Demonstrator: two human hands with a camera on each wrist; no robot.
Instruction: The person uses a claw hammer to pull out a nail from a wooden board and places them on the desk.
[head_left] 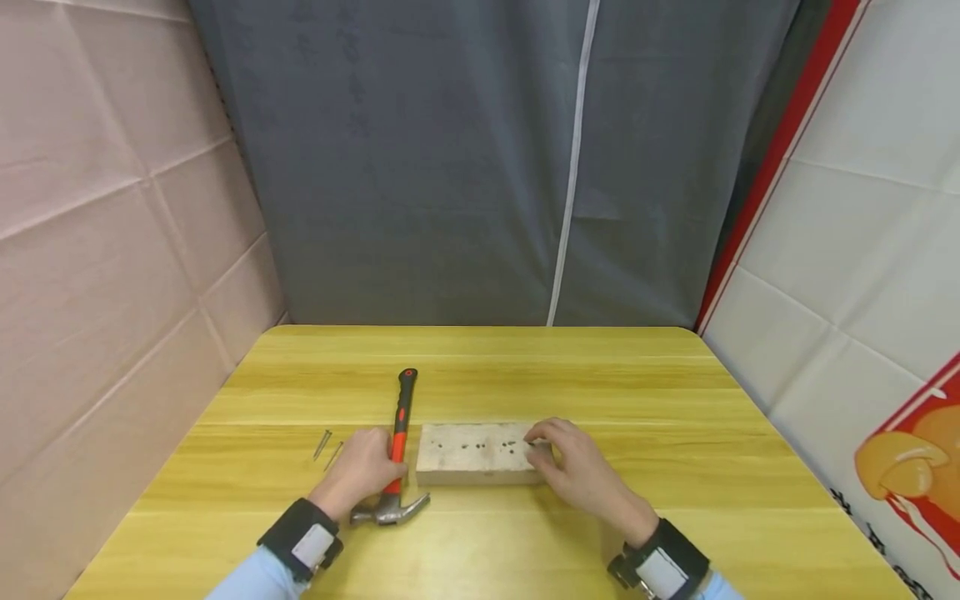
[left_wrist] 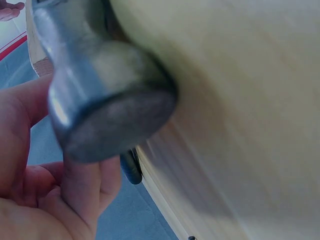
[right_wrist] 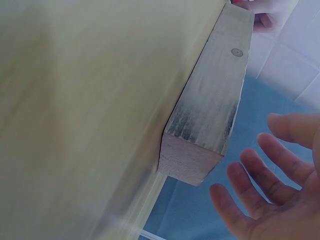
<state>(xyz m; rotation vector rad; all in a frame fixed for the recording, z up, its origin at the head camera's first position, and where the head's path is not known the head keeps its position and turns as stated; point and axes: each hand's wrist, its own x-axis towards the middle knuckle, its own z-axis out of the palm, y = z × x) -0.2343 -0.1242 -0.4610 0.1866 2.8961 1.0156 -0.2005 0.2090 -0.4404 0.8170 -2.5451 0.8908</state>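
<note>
A claw hammer with a black and red handle lies on the table, its metal head toward the person. My left hand holds the lower handle, thumb and fingers around it just above the head. The steel striking face fills much of the left wrist view, with the curled fingers behind it. To the right lies a pale wooden block with several dark holes or marks along its top. My right hand hovers by the block's right end, fingers loosely bent and spread, apart from the wood in the right wrist view.
Two nails, one farther left and one beside the left hand, lie on the wood-grain table. A grey curtain hangs behind the far edge. Pale cloth walls stand on both sides.
</note>
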